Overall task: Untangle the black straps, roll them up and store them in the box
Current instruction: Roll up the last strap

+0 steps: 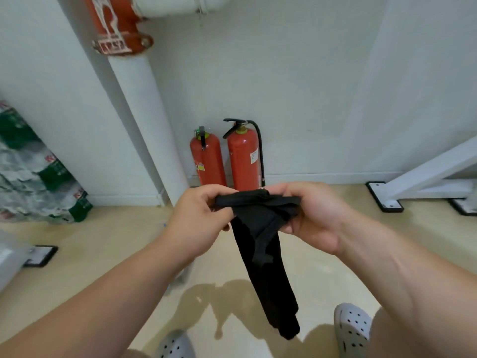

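- left hand [198, 223] and right hand [312, 215] both pinch the bunched black fabric straps [260, 228]; tails hang toward beige floor [103, 244]
- strap count unclear; fingers partly hidden

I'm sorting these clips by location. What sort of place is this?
Probably a utility or storage corner of a building: two red fire extinguishers stand on the floor against a bare white wall, a large white pipe with a red fitting runs up beside them, and wrapped bottle packs are stacked left.

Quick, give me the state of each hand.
Left hand: closed, holding the black strap.
Right hand: closed on the same strap's bunched top.
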